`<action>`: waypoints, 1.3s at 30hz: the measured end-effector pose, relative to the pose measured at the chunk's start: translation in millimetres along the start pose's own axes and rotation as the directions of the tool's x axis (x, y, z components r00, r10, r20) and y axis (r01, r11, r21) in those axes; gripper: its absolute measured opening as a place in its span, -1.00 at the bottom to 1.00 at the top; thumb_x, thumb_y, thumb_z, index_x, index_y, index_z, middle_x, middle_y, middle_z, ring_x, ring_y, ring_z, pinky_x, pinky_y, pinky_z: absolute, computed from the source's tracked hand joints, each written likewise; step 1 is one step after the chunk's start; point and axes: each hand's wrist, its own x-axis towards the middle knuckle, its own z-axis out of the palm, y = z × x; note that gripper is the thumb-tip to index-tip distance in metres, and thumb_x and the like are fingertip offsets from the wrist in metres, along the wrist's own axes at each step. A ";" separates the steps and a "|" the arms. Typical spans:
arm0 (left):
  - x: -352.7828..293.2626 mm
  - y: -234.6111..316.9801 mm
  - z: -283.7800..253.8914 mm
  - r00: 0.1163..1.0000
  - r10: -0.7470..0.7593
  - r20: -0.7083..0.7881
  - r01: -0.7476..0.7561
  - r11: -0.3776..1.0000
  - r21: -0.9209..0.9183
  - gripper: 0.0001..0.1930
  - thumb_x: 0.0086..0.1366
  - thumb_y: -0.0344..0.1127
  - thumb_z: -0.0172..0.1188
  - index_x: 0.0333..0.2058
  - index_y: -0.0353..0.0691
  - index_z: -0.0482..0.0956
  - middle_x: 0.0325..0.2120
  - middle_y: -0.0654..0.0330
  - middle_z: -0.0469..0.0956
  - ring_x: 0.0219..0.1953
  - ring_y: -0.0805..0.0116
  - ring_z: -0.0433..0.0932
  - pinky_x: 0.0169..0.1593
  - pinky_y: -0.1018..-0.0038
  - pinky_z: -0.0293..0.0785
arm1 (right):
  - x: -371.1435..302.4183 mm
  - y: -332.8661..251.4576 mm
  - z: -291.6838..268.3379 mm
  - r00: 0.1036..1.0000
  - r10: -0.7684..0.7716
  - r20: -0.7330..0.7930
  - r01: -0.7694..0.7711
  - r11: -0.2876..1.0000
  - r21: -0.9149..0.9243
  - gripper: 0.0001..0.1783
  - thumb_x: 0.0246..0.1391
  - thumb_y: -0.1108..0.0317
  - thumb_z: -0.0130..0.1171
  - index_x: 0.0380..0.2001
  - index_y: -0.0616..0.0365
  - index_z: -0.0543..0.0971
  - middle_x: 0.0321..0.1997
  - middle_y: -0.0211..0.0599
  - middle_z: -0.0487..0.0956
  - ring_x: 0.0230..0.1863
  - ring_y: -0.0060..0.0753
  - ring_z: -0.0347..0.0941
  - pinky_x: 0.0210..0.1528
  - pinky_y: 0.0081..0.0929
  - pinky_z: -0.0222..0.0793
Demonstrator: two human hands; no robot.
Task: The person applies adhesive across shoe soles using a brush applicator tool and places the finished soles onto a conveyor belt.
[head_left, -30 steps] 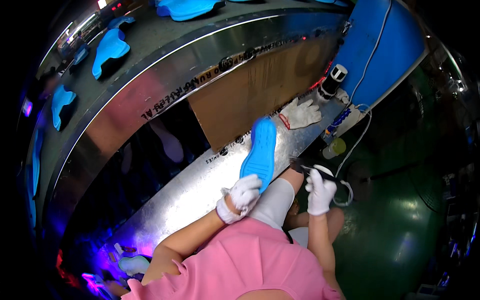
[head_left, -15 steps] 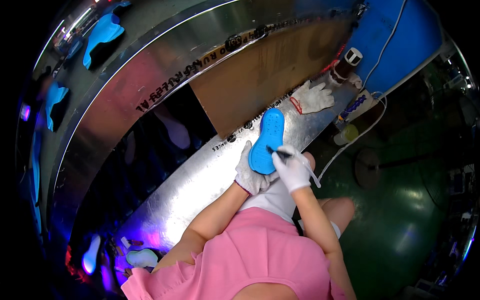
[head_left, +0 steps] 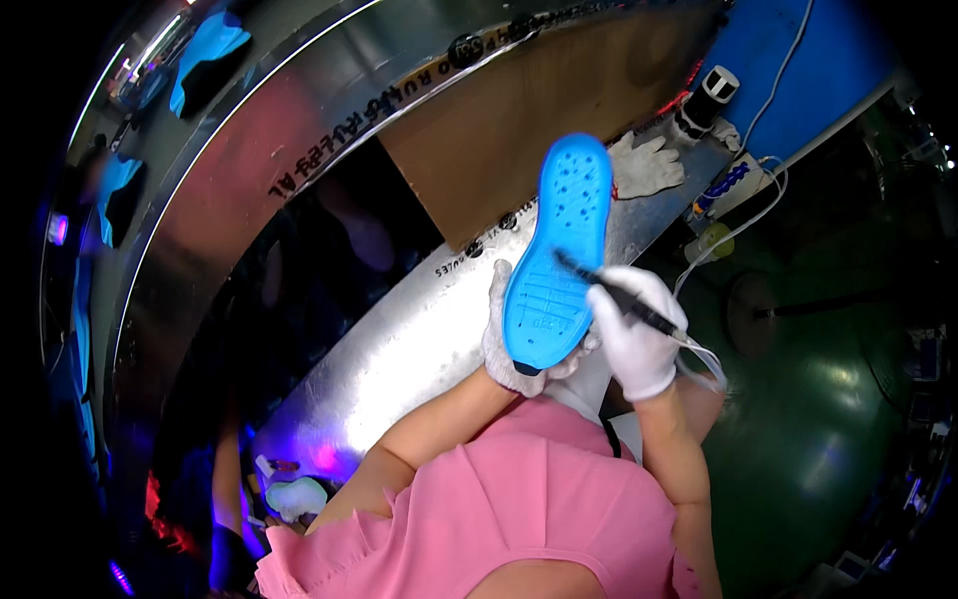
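A bright blue shoe sole (head_left: 559, 262) stands tilted over my lap, its face with small holes and ridges turned up. My left hand (head_left: 504, 344), in a white knit glove, is closed round its heel end from the left and below. A thin white glove covers my right hand (head_left: 639, 334), which grips a black pen-like tool (head_left: 639, 307) trailing a thin white tube. The dark tip of that tool is over the middle of the sole; whether it touches I cannot tell.
A metal bench (head_left: 399, 339) runs along my left, with a cardboard sheet (head_left: 479, 150) behind. A white glove (head_left: 649, 165), a dark bottle with a white top (head_left: 709, 100) and a yellow-topped container (head_left: 709, 240) are at the far right. More blue pieces (head_left: 208, 55) lie at upper left.
The sole has come up closer and looks larger, with its toe end raised. My right hand has moved right and down, and the tool now shows along its length.
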 end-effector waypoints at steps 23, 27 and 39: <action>26.1 78.7 32.0 0.928 -0.050 -0.369 0.251 0.817 0.519 -0.26 0.21 0.07 0.18 0.23 -0.29 0.29 0.01 -0.19 0.49 0.02 -0.07 0.52 0.09 0.19 0.50 | -10.7 -28.0 -11.7 0.858 -0.207 0.470 0.172 0.978 0.117 -0.74 -0.13 0.60 0.33 -0.28 0.25 0.62 -0.20 -0.08 0.64 -0.26 -0.20 0.61 -0.22 -0.46 0.52; 30.5 90.3 34.0 0.934 -0.023 -0.355 0.265 0.713 0.650 -0.48 0.24 -0.18 0.20 0.07 -0.44 0.46 -0.06 -0.09 0.57 -0.01 0.07 0.57 0.08 0.27 0.52 | -13.9 -29.9 -15.2 0.820 -0.199 0.536 0.241 0.971 -0.008 -0.74 -0.13 0.55 0.32 -0.28 0.17 0.62 -0.16 -0.18 0.64 -0.23 -0.20 0.60 -0.22 -0.44 0.51; 25.0 124.2 -25.9 0.844 -0.038 -0.535 0.461 0.560 0.688 -0.61 0.35 -0.13 0.10 0.04 -0.23 0.54 -0.05 0.02 0.55 -0.05 0.22 0.58 0.06 0.32 0.51 | -8.5 -32.7 -30.0 0.872 -0.225 0.434 0.236 0.971 0.030 -0.72 -0.21 0.56 0.34 -0.30 0.15 0.64 -0.21 -0.11 0.65 -0.41 -0.20 0.56 -0.38 -0.47 0.48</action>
